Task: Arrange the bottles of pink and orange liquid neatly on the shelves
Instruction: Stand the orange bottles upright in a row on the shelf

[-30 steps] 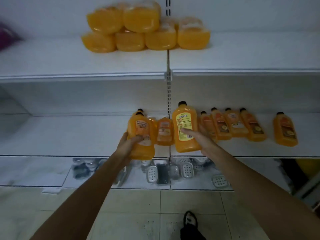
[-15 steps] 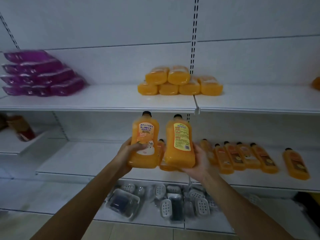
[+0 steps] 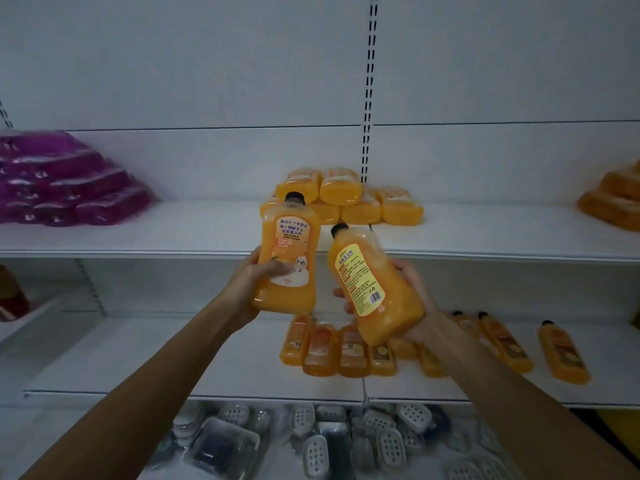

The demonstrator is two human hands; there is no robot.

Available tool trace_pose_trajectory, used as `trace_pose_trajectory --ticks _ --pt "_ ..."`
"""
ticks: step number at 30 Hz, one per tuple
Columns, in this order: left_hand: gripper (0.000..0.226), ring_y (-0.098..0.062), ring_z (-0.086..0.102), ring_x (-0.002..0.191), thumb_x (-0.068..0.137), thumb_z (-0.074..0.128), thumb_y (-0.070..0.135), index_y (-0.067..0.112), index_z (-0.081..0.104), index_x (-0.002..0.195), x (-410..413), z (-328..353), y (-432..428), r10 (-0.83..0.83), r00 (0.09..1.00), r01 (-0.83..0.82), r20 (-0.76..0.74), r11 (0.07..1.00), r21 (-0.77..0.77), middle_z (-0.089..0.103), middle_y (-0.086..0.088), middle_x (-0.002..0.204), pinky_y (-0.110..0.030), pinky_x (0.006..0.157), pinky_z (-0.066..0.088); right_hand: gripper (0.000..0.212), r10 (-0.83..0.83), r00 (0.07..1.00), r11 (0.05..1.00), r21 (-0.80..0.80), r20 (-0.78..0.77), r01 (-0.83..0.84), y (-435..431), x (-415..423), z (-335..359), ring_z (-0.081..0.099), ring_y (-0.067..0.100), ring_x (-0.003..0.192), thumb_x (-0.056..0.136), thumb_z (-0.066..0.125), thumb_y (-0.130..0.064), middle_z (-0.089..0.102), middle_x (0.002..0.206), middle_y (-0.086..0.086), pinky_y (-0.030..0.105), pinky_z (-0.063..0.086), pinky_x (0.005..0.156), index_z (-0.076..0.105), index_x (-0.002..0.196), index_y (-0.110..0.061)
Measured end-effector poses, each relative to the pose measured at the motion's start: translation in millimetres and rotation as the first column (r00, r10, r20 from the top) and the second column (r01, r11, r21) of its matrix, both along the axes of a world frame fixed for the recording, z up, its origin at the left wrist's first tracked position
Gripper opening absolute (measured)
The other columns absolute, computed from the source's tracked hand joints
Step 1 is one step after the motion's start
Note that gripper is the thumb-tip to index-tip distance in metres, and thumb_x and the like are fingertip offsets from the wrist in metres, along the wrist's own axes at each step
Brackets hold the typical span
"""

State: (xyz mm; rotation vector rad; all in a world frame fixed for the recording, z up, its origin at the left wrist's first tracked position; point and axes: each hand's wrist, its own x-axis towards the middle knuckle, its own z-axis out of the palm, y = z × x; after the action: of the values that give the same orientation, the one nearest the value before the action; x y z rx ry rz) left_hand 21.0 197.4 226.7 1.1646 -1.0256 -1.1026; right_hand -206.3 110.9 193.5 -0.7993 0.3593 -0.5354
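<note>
My left hand [image 3: 250,282] grips an upright orange bottle [image 3: 289,254] with a black cap, its front label toward me. My right hand [image 3: 414,306] holds a second orange bottle [image 3: 372,285], tilted with its cap leaning left and its back label showing. Both bottles hang in front of the upper shelf [image 3: 173,237], where a stack of orange bottles [image 3: 363,202] lies on its side. A pile of pink bottles [image 3: 65,181] lies at that shelf's left end. Several smaller orange bottles [image 3: 332,348] stand on the middle shelf [image 3: 138,362] below my hands.
More orange bottles [image 3: 613,202] lie at the upper shelf's right end. Other small orange bottles [image 3: 562,351] stand at the right of the middle shelf. White soap dishes and packs [image 3: 318,441] crowd the bottom shelf. A dark red item [image 3: 12,296] sits far left.
Both hands have lifted their bottles from the middle shelf up to the upper shelf's height. The right bottle has tilted left. My view has risen and moved closer.
</note>
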Motion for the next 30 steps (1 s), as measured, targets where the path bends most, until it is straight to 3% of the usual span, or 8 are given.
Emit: trace_pose_trajectory --ticks 4,6,10,12,15,17,23,30 --pt "0.059 -0.023 0.068 0.090 0.059 0.066 0.019 0.020 0.056 0.118 -4 19 -22 -0.034 0.999 0.036 0.020 0.996 -0.087 0.070 -0.005 0.101 -0.035 0.066 0.057 0.087 -0.188 0.982 0.955 -0.236 -0.004 0.182 -20 -8 36 0.067 0.027 0.078 0.056 0.083 -0.049 0.066 0.097 0.014 0.039 0.056 0.065 0.052 0.125 -0.005" --pt "0.066 -0.023 0.068 0.092 0.053 0.071 0.022 0.022 0.056 0.118 -5 27 -35 -0.022 0.999 0.027 0.047 0.992 -0.120 0.070 -0.005 0.103 -0.035 0.066 0.057 0.062 -0.367 0.930 0.860 -0.386 -0.017 0.333 -43 -8 56 0.068 0.016 0.071 0.076 0.065 -0.051 0.067 0.089 0.006 0.029 0.055 0.057 0.050 0.122 -0.013" --pt "0.069 -0.023 0.068 0.092 0.051 0.075 0.024 0.027 0.055 0.117 -5 41 -60 0.040 0.996 -0.027 0.074 0.985 -0.169 0.069 -0.003 0.106 -0.032 0.064 0.056 0.090 -0.615 0.787 0.653 -0.590 -0.045 0.476 -96 -9 93 0.063 0.018 0.105 0.072 0.067 -0.062 0.052 0.135 0.004 0.032 0.056 0.073 0.031 0.145 -0.024" --pt "0.073 -0.025 0.066 0.095 0.049 0.080 0.021 0.028 0.054 0.117 -4 48 -72 0.123 0.986 -0.099 0.113 0.975 -0.196 0.067 -0.001 0.106 -0.032 0.065 0.056 0.085 -0.740 0.672 0.507 -0.687 -0.038 0.520 -120 -12 107 0.056 0.019 0.114 0.078 0.065 -0.054 0.044 0.141 -0.001 0.034 0.052 0.084 0.024 0.149 -0.030" --pt "0.068 -0.024 0.065 0.099 0.065 0.071 0.029 0.026 0.049 0.129 2 59 -92 0.241 0.964 -0.207 0.115 0.948 -0.243 0.065 -0.001 0.114 -0.037 0.072 0.056 0.081 -0.855 0.512 0.329 -0.845 -0.077 0.422 -160 -11 120 0.046 0.021 0.126 0.083 0.061 -0.053 0.041 0.145 -0.003 0.035 0.043 0.097 0.020 0.149 -0.031" --pt "0.065 -0.024 0.063 0.102 0.077 0.067 0.028 0.029 0.042 0.137 7 66 -106 0.304 0.943 -0.263 0.133 0.930 -0.258 0.061 -0.002 0.122 -0.040 0.078 0.055 0.080 -0.871 0.473 0.290 -0.915 -0.132 0.279 -180 -3 124 0.047 0.023 0.125 0.081 0.061 -0.059 0.045 0.140 -0.003 0.030 0.041 0.088 0.025 0.147 -0.031" --pt "0.055 -0.026 0.058 0.112 0.088 0.059 0.028 0.035 0.035 0.137 9 96 -142 0.407 0.894 -0.342 0.189 0.890 -0.302 0.053 -0.002 0.132 -0.044 0.089 0.051 0.089 -0.825 0.451 0.381 -0.924 -0.339 0.003 -233 40 129 0.038 0.031 0.133 0.082 0.060 -0.058 0.036 0.149 0.006 0.036 0.037 0.100 0.013 0.152 -0.025" --pt "0.056 -0.022 0.062 0.104 0.089 0.060 0.031 0.032 0.036 0.139 0 124 -172 0.392 0.889 -0.330 0.237 0.907 -0.262 0.058 0.000 0.125 -0.039 0.082 0.054 0.086 -0.735 0.283 0.586 -0.787 -0.616 -0.193 -272 47 116 0.037 0.039 0.127 0.073 0.053 -0.072 0.038 0.142 0.018 0.049 0.034 0.105 0.037 0.138 -0.018"
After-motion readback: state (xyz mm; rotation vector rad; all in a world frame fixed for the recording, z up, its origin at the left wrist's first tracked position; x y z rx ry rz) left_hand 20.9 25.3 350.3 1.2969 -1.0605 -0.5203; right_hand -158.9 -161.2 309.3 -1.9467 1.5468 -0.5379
